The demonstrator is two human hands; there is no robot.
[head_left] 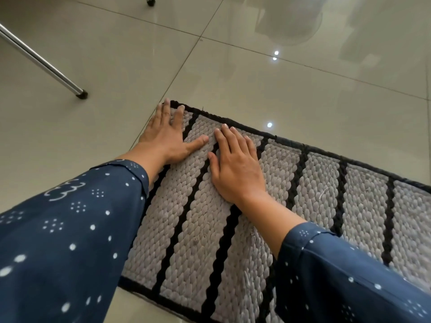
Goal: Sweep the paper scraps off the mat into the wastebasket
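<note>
A woven grey mat [321, 183] with black stripes and a black border lies on the tiled floor. My left hand [165, 136] rests flat on the mat's far left corner, fingers spread, fingertips at the border. My right hand [235, 164] lies flat beside it on the mat, palm down, fingers apart. Neither hand holds anything. No paper scraps show on the mat, and no wastebasket is in view. Both arms wear dark blue sleeves with white dots.
Glossy beige floor tiles [116, 66] surround the mat. A chrome furniture leg [46, 64] with a black foot slants in at the upper left. Another black-capped leg [150, 0] stands at the top edge.
</note>
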